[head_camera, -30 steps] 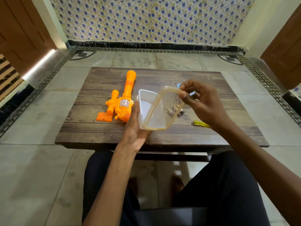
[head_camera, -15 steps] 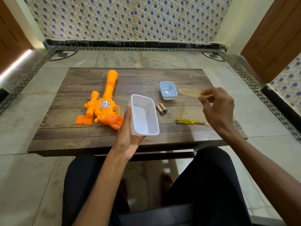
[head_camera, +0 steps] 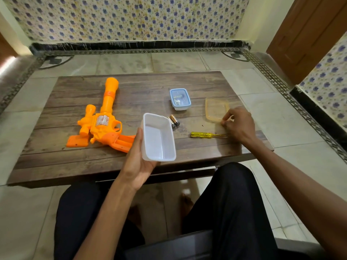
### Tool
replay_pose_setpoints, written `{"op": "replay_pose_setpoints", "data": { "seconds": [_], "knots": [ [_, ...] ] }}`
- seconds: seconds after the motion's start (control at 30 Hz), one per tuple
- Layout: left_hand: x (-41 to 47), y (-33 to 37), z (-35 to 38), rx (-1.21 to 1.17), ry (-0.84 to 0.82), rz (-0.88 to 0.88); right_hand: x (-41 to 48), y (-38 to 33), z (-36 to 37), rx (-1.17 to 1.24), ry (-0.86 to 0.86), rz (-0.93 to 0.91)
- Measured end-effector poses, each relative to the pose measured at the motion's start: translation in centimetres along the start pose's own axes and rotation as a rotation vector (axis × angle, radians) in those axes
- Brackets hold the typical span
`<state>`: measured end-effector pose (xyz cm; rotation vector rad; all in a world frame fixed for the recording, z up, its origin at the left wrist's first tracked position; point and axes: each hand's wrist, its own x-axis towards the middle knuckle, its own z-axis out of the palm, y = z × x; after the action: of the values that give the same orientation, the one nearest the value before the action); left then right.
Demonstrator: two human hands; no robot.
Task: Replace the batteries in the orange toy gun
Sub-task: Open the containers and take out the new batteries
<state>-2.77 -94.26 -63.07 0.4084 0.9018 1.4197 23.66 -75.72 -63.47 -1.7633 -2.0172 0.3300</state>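
Note:
The orange toy gun (head_camera: 102, 121) lies on the left of the wooden table (head_camera: 56, 158), barrel pointing away from me. My left hand (head_camera: 138, 162) grips a white plastic box (head_camera: 157, 137), held open and tilted just above the table's near edge. Two batteries (head_camera: 174, 121) lie side by side on the wood right behind the box. My right hand (head_camera: 237, 124) rests on the table at the right, fingertips pinching the near corner of a clear yellowish lid (head_camera: 216, 109) lying flat. A yellow-handled screwdriver (head_camera: 204, 135) lies between the batteries and that hand.
A small box with a blue-rimmed lid (head_camera: 179, 98) stands shut behind the batteries, something small inside it. My legs in dark trousers are under the table's near edge. Tiled floor surrounds the low table; a brown door is at the far right.
My right hand pulled the yellowish lid off the white box, carried it right and set it flat on the table. The left hand kept the box, now open.

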Motion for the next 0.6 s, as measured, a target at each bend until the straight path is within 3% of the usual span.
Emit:
{"op": "replay_pose_setpoints", "data": {
  "seconds": [0.17,0.33,0.43,0.6],
  "knots": [
    [-0.1,0.6,-0.3,-0.012,0.003,0.001,-0.5,-1.4,-0.3,-0.13,0.059,-0.092],
    [-0.4,2.1,-0.8,-0.034,0.025,0.086,-1.4,-8.6,1.3,0.102,-0.054,-0.294],
    [-0.6,2.8,-1.6,-0.062,0.052,0.147,-2.7,-13.0,3.8,-0.039,-0.155,-0.367],
    [-0.9,3.8,-3.0,-0.106,0.068,0.188,-3.4,-15.5,8.9,-0.324,-0.092,-0.393]
  ]
}}
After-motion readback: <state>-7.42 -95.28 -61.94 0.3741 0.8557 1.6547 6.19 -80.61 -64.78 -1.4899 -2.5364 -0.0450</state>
